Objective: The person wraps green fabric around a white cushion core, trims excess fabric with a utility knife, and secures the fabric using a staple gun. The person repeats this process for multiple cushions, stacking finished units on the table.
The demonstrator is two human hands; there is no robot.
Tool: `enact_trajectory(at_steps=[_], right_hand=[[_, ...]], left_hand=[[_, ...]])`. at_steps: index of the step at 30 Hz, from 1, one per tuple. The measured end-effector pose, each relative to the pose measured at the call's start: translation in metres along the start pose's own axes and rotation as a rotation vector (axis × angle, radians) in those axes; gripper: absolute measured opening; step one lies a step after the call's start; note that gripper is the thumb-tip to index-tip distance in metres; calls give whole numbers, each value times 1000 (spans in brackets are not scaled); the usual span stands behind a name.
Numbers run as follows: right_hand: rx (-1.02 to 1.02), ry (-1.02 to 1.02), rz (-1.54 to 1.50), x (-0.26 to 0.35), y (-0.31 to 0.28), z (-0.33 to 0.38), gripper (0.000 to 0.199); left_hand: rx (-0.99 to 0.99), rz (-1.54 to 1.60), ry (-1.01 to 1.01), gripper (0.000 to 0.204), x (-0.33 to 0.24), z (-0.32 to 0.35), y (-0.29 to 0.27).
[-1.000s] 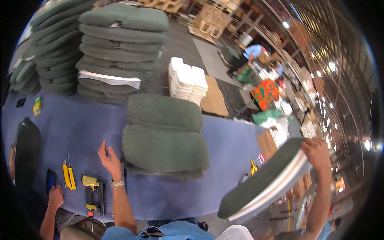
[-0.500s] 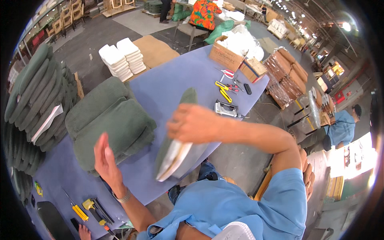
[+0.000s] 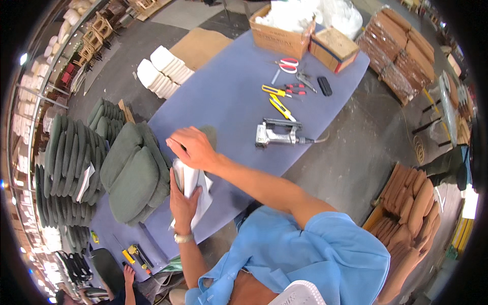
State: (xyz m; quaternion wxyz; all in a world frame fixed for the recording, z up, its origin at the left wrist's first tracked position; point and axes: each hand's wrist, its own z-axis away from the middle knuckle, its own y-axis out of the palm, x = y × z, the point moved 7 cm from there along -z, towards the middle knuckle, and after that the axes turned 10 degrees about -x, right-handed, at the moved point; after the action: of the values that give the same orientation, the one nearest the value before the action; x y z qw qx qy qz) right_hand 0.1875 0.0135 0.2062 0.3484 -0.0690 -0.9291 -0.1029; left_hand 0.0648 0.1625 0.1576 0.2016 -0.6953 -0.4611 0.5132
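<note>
One cushion [image 3: 189, 179], newly supported from the left, above the counter [image 3: 229, 96].
Nearest me, my left hand [image 3: 183, 207], empty half a second ago, has closed round its pale side, so it looks steadier; at the far end my right hand [image 3: 194, 147] curls, though from this distance I cannot tell whether it grips. Beyond lie a silver stapler [image 3: 276, 135] and a cardboard box [image 3: 278, 41].

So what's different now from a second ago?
The right hand has swung the green and white pad leftward, to the left hand, which was empty and has now taken hold of the pad's white side. The view has turned, too. The green cushions stayed on the blue table, the white stack beyond it.
</note>
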Motion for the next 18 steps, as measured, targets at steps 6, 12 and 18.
enact_trajectory(at_steps=[6,12,18], right_hand=[[49,246,51,-85,-92,4,19],[67,490,873,-228,-339,66,40],[29,614,1086,-255,-416,65,39]], left_hand=[[64,-247,-80,80,16,-53,62],[-91,-459,-64,79,53,-100,113],[-43,-393,-234,68,75,-116,111]])
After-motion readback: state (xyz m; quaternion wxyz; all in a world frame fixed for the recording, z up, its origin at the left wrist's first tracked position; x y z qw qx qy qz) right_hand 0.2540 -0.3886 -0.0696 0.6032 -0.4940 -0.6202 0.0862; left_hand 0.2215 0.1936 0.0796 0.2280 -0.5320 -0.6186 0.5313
